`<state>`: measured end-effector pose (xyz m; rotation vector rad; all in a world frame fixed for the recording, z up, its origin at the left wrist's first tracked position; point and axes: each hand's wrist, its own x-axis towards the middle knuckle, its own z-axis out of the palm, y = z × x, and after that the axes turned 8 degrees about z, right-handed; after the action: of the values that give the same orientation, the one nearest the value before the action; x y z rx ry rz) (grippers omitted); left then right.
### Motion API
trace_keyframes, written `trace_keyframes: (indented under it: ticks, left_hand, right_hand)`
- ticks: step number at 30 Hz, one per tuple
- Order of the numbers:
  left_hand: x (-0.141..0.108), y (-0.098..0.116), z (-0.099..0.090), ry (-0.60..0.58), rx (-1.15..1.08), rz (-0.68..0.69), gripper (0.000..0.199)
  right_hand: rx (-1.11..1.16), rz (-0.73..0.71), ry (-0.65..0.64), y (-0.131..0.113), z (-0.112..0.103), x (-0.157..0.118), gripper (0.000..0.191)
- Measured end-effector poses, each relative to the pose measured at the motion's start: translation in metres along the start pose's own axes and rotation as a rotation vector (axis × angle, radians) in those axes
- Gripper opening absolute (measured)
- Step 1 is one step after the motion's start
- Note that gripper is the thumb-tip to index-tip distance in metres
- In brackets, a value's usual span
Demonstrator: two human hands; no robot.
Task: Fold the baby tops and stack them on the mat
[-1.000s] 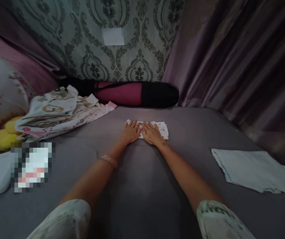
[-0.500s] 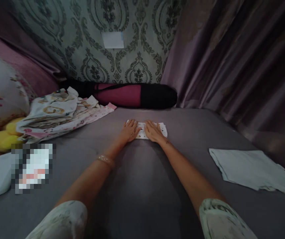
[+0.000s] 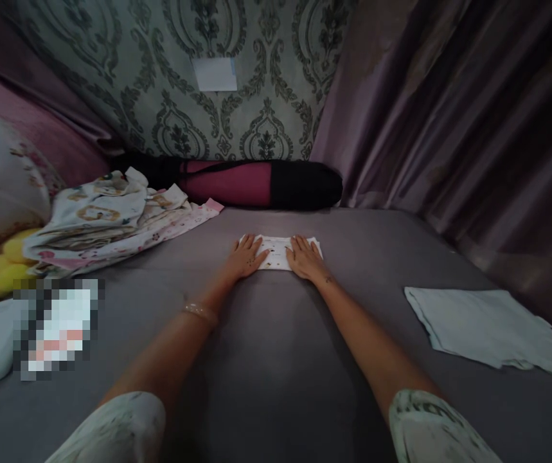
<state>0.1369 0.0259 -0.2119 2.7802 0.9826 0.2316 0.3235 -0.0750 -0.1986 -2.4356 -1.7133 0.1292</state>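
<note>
Head view: one folded white printed cloth [image 3: 276, 256] is lying at frame centre; left hand [image 3: 245, 258] and right hand [image 3: 305, 258], grips spread flat, are resting on its ends; one pale folded cloth [image 3: 488, 326] is lying lower right.

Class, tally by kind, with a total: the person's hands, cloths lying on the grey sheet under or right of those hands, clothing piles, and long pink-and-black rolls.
Hands: 2 (left hand, right hand)
Cloths: 2 (patterned cloth, pale cloth)
Clothing pile: 1
Pink-and-black roll: 1
Total: 6
</note>
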Motion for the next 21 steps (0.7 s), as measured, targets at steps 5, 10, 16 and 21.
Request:
trace_keyframes:
  ticks: [5,10,16,21]
  left_hand:
    - [-0.007,-0.005,-0.013,0.039,0.004,0.015,0.068]
    - [-0.017,-0.016,-0.008,0.023,0.002,-0.013,0.067]
    - [-0.019,-0.017,-0.005,0.053,-0.043,-0.028,0.065]
    - [-0.024,-0.014,-0.011,0.221,-0.121,-0.027,0.057]
  right_hand:
    - [-0.01,-0.034,0.021,0.015,-0.014,-0.002,0.061]
    - [-0.038,-0.015,0.053,0.037,-0.009,-0.009,0.063]
    - [-0.031,-0.038,0.021,0.046,-0.001,-0.006,0.066]
    - [-0.056,0.009,-0.006,0.031,-0.015,-0.002,0.059]
